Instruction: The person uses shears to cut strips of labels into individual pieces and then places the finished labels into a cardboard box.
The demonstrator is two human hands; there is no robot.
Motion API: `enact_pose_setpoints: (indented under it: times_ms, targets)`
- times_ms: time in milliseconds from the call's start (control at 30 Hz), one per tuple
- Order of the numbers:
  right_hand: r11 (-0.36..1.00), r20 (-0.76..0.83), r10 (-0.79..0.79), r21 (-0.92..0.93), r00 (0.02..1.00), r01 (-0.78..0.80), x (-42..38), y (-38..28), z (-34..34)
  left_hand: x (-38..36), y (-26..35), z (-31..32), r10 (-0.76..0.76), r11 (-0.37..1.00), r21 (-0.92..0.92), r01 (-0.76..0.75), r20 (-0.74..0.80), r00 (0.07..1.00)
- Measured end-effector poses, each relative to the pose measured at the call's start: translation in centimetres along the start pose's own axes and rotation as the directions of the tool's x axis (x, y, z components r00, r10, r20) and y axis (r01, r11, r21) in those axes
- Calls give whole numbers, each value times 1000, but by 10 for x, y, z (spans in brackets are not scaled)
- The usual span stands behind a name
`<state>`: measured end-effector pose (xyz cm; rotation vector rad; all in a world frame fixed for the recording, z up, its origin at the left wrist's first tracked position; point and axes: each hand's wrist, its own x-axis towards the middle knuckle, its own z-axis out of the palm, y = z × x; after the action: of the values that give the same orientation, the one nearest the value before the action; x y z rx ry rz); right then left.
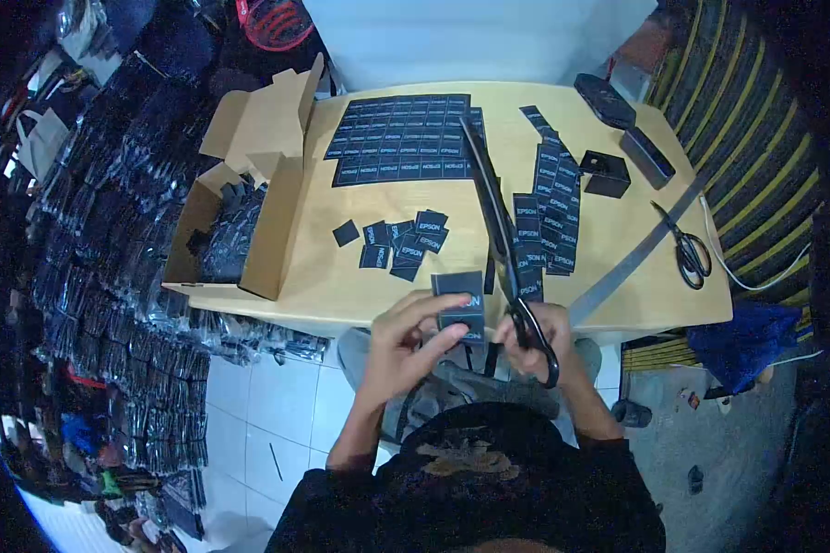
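Observation:
Above the table's front edge, my left hand (413,339) pinches a short dark strip (459,297) with two EPSON labels on it. Close beside it, my right hand (539,341) is closed around the handles of large black scissors (505,240), whose blades point up and away over the table. Cut label squares (410,251) lie loosely left of the scissors. Long label strips (553,207) overlap one another on the right. A large uncut label sheet (401,129) lies at the back of the table (327,300).
An open cardboard box (272,230) with dark pieces inside stands at the left edge. To the right are small scissors (687,253), a black box (606,173), a dark case (606,100) and a grey strap (632,258). Stacked dark bundles (148,240) fill the left side.

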<state>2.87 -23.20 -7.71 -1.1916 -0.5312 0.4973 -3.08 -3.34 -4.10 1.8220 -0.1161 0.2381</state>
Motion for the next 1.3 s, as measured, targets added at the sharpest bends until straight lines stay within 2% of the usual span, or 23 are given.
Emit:
enact_pose_setpoints:
  times_ms: [67,100,133,200,233,267,333,367,467,533,600,633,800,900,1033,1167,1233,1300]
  targets:
    - [989,119,116,-100,986,-105,-9,4,-17,5,1,-7,162,987,21,-161,-94,982]
    - [985,185,68,-166,980,-37,-8,-4,-23,6,2,-13,62,997,40,-58,-111,992]
    - [985,191,72,-169,979,-39,-12,-14,-26,9,8,-15,75,997,16,-74,-124,989]
    - [884,218,175,-464,960,-56,-19,-30,-34,12,7,-31,103,991,87,-99,-49,993]
    - [842,250,243,-533,937,-76,-26,-28,-46,13,7,-35,102,992,85,-97,-57,993]
    - [841,253,248,-535,935,-78,-29,-31,-52,14,7,-37,100,995,29,-98,-63,993]
    - [737,326,299,-676,897,0,-32,-44,-56,18,11,-41,111,992,-49,-114,-46,993]
    - [735,383,339,-678,859,12,-28,-55,-54,18,13,-44,116,993,-12,-116,-20,993]
    - [739,404,417,-672,814,-45,-22,-66,-54,21,12,-48,109,993,41,-111,48,993]
    - [720,416,411,-694,811,-9,-19,-67,-57,22,14,-49,96,993,59,-101,89,991]
    - [743,456,430,-669,779,-19,-11,-75,-54,23,20,-49,88,992,67,-104,209,974]
    - [729,463,397,-683,792,34,-11,-77,-53,22,21,-48,43,999,17,-48,236,971]
    - [755,468,452,-654,760,-47,-5,-78,-55,23,21,-52,36,999,26,-45,290,956]
    - [764,487,428,-645,761,-17,-4,-76,-56,24,21,-55,-38,998,54,23,306,951]
    - [756,517,407,-654,753,41,-1,-78,-57,26,23,-53,25,995,84,-58,356,934]
    - [763,521,389,-645,760,52,-2,-75,-58,27,26,-52,-19,996,91,-16,374,927]
    - [726,505,441,-687,742,36,-2,-77,-58,27,25,-51,-53,997,74,27,372,927]
    - [749,521,427,-662,739,35,-1,-77,-58,28,23,-50,-20,997,77,-10,373,928]
